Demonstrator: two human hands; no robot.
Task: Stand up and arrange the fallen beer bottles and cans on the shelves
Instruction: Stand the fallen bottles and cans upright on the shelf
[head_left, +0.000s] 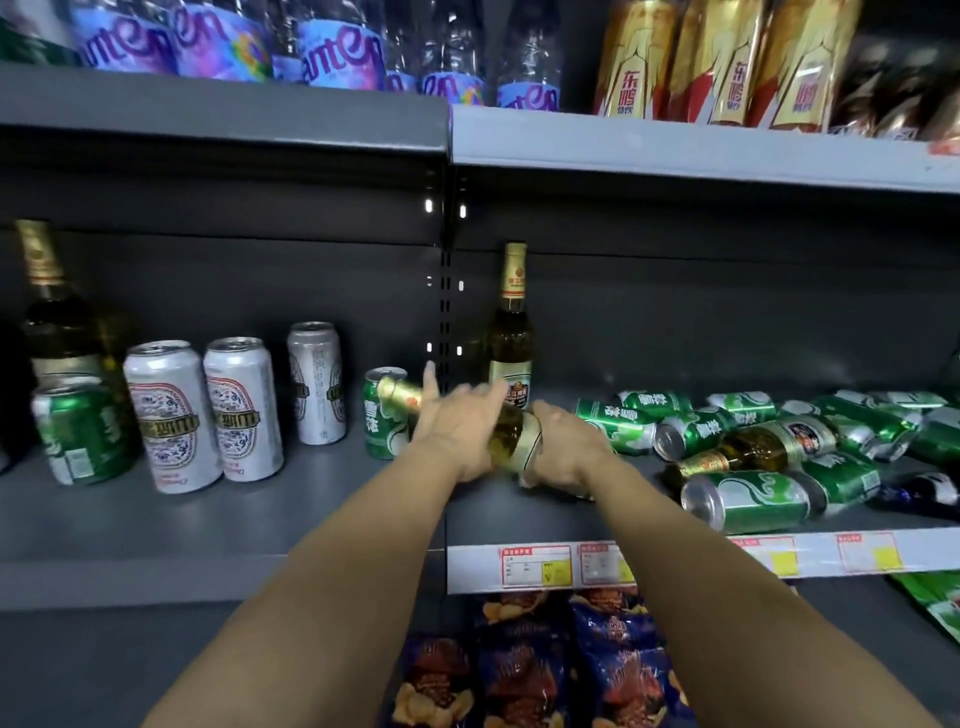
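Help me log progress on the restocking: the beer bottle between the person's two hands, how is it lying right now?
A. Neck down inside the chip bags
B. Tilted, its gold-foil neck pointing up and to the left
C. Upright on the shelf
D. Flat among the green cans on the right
B: the beer bottle slants between the left hand and right hand, its gold neck toward the upright green can.

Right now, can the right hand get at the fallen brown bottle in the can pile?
Probably not yet: the right hand grips the base of a tilted bottle, with the left hand on it too. The fallen brown bottle lies on top of the green cans, unobstructed once that grip is free.
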